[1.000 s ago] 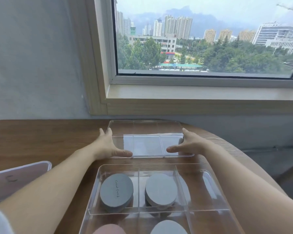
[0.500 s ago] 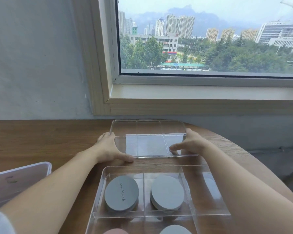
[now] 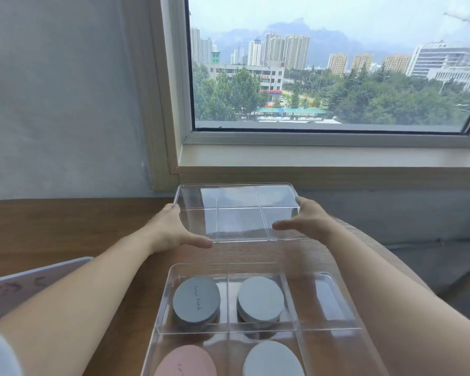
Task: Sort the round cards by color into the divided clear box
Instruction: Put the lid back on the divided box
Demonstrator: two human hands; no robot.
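A divided clear box [image 3: 319, 301] sits near me on the wooden table. Its far-left cell holds a dark grey stack of round cards [image 3: 196, 301], and the middle far cell a light grey stack [image 3: 260, 298]. A pink card [image 3: 185, 362] and a pale grey card [image 3: 273, 360] lie in the near cells. The right-hand cells hold nothing. Beyond it, a second clear divided tray [image 3: 236, 210] is held up off the table. My left hand [image 3: 171, 232] grips its left edge and my right hand [image 3: 307, 221] its right edge.
A white board with faint marks [image 3: 25, 286] lies at the left on the table [image 3: 52, 226]. The table's rounded edge curves off at the right. Behind stand a grey wall and a window sill [image 3: 310, 158].
Both hands have raised the far clear tray off the table; its far edge now stands up against the wall. The camera has tilted down, showing more of the near box.
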